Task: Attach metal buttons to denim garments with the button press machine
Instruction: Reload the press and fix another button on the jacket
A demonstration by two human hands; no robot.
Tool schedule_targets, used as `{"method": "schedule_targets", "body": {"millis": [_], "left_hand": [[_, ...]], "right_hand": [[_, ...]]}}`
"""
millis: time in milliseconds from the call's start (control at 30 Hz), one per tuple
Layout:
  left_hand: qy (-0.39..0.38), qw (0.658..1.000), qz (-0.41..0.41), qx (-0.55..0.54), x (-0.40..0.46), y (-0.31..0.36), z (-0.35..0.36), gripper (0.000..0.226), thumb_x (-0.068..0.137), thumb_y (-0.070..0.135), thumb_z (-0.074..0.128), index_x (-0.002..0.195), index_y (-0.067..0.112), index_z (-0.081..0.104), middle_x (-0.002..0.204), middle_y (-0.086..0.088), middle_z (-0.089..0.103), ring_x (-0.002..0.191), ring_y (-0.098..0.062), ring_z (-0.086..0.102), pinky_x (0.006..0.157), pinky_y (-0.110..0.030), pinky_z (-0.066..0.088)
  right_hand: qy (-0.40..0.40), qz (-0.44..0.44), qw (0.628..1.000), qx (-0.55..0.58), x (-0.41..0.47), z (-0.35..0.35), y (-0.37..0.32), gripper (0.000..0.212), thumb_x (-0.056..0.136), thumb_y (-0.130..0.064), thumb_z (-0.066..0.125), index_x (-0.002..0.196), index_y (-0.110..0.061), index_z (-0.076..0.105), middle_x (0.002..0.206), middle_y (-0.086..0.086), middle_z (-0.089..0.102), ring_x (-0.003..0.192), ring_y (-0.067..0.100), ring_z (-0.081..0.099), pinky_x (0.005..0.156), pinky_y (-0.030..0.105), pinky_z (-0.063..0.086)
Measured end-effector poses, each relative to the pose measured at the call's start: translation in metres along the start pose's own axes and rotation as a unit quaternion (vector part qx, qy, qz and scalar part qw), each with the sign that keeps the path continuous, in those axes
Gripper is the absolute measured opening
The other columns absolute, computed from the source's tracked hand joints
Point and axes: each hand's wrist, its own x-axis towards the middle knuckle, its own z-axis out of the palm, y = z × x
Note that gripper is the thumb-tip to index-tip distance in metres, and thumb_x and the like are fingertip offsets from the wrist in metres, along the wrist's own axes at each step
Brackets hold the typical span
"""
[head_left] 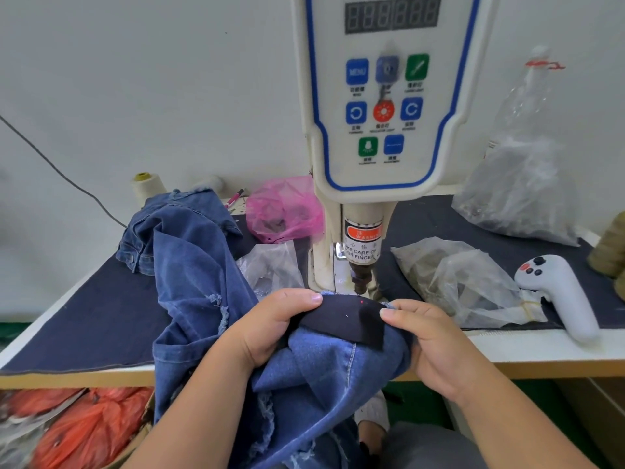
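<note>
I note the dark rectangular waistband strip [351, 321] of the blue denim garment [324, 370] pinched at both ends: left hand [270, 328] at 9 o'clock, right hand [436, 343] at 3. Its long axis runs 9-to-3; the cream button press machine's black punch [360, 277] stands just at 12, equally near both hands.

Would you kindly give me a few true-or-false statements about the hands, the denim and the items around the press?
1. Both hands, left hand and right hand, grip the denim garment. True.
2. A red light dot falls on the dark waistband. True.
3. The pink plastic bag lies right of the button press machine. False: it lies left.
4. The white handheld controller is in the right hand. False: it rests on the table.
</note>
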Motion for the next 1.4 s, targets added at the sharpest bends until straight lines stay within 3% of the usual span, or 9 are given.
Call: {"method": "schedule_targets", "body": {"millis": [133,400,500,633,833,967,1233,1400], "left_hand": [[-0.005,1.000,-0.004,0.002,0.0012,-0.0009,-0.0027,0.032,0.082,0.026,0.064,0.098,-0.001,0.070,0.096,-0.021,0.067,0.090,-0.029,0.063,0.087,-0.039,0.050],[-0.004,1.000,-0.013,-0.012,0.0033,-0.0016,-0.0040,0.049,0.075,0.028,0.070,0.109,-0.008,0.068,0.102,-0.024,0.068,0.095,-0.032,0.064,0.093,-0.042,0.050],[-0.003,1.000,-0.013,-0.016,0.0032,-0.0019,-0.0040,0.036,0.080,0.023,0.064,0.104,-0.003,0.072,0.100,-0.022,0.070,0.092,-0.030,0.066,0.090,-0.039,0.052],[-0.002,1.000,-0.010,-0.020,0.0044,-0.0014,-0.0035,0.034,0.082,0.022,0.061,0.103,-0.003,0.072,0.100,-0.022,0.069,0.092,-0.029,0.067,0.090,-0.040,0.052],[0.014,1.000,-0.019,-0.017,0.0042,-0.0011,-0.0020,0.047,0.080,0.020,0.063,0.115,-0.011,0.057,0.106,-0.028,0.057,0.097,-0.036,0.055,0.094,-0.045,0.043],[0.012,1.000,-0.020,-0.008,0.0039,-0.0004,-0.0022,0.032,0.079,0.019,0.064,0.100,-0.005,0.062,0.095,-0.023,0.063,0.087,-0.032,0.060,0.087,-0.041,0.047],[0.008,1.000,-0.011,0.005,0.0054,-0.0003,-0.0033,0.045,0.067,0.023,0.074,0.097,-0.004,0.058,0.093,-0.022,0.057,0.084,-0.030,0.055,0.080,-0.039,0.044],[-0.004,1.000,-0.008,0.002,0.0051,-0.0006,-0.0050,0.030,0.066,0.022,0.074,0.081,0.000,0.061,0.079,-0.015,0.062,0.073,-0.023,0.059,0.072,-0.033,0.049]], "right_hand": [[0.013,-0.029,0.999,0.002,0.0025,0.0006,0.0039,0.023,0.081,-0.004,0.060,0.061,-0.009,0.069,0.066,0.013,0.066,0.056,0.019,0.063,0.048,0.026,0.050],[0.008,-0.021,1.000,0.002,0.0030,0.0005,0.0025,0.029,0.091,-0.001,0.055,0.066,-0.006,0.067,0.068,0.014,0.066,0.058,0.020,0.063,0.051,0.026,0.050],[0.007,-0.026,1.000,0.000,0.0030,0.0007,0.0027,0.026,0.092,-0.002,0.055,0.068,-0.005,0.066,0.069,0.014,0.066,0.059,0.019,0.062,0.051,0.026,0.050],[0.001,-0.033,0.999,-0.005,0.0028,0.0005,0.0034,0.024,0.093,-0.004,0.056,0.071,-0.003,0.066,0.071,0.015,0.066,0.062,0.019,0.063,0.053,0.028,0.051],[-0.014,-0.041,0.999,0.004,0.0025,0.0007,0.0032,0.029,0.089,-0.007,0.058,0.065,-0.012,0.072,0.072,0.012,0.069,0.063,0.016,0.065,0.054,0.026,0.052],[-0.016,-0.039,0.999,0.010,0.0033,-0.0009,0.0042,0.024,0.086,-0.011,0.060,0.065,-0.012,0.073,0.073,0.012,0.069,0.064,0.016,0.066,0.055,0.026,0.052],[-0.023,-0.037,0.999,0.014,0.0044,-0.0026,0.0057,0.014,0.075,-0.018,0.064,0.067,-0.010,0.071,0.073,0.013,0.067,0.066,0.018,0.064,0.057,0.028,0.053],[-0.028,-0.035,0.999,0.018,0.0038,-0.0037,0.0053,0.014,0.075,-0.015,0.064,0.066,-0.009,0.071,0.073,0.014,0.068,0.064,0.018,0.065,0.055,0.027,0.053]]}}
